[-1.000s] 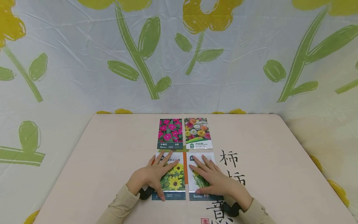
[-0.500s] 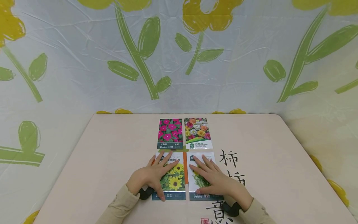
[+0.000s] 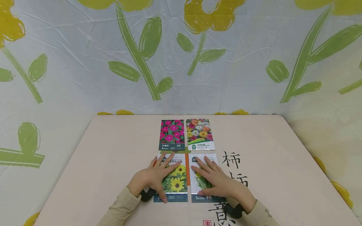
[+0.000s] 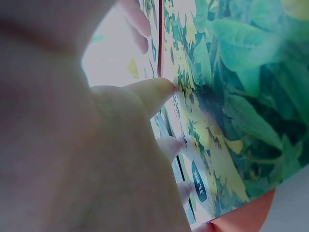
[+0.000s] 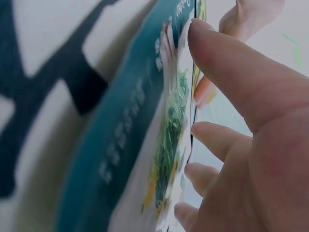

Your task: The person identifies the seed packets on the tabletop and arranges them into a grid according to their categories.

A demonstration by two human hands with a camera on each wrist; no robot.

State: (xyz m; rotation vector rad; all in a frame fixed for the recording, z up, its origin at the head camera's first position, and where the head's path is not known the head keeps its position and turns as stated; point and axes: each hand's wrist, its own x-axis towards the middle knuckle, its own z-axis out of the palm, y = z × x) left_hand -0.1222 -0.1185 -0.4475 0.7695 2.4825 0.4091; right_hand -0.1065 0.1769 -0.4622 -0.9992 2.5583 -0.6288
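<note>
My left hand (image 3: 156, 176) rests with spread fingers on a seed packet with yellow sunflowers (image 3: 177, 184), its thumb near the dark lower band. In the left wrist view, fingertips touch that sunflower packet (image 4: 251, 96). My right hand (image 3: 216, 179) lies spread over a white seed packet with a green plant (image 3: 202, 183), covering much of its front. The right wrist view shows the thumb and fingertips against this white packet (image 5: 169, 130). The two packets lie side by side with a narrow gap between them.
Behind them lie a packet with pink flowers (image 3: 172, 133) and one with mixed-colour blooms (image 3: 200, 133). All are on a pale pink table mat (image 3: 113, 163) with black written characters (image 3: 231, 160) at the right. A flower-printed cloth (image 3: 240, 78) hangs behind the table.
</note>
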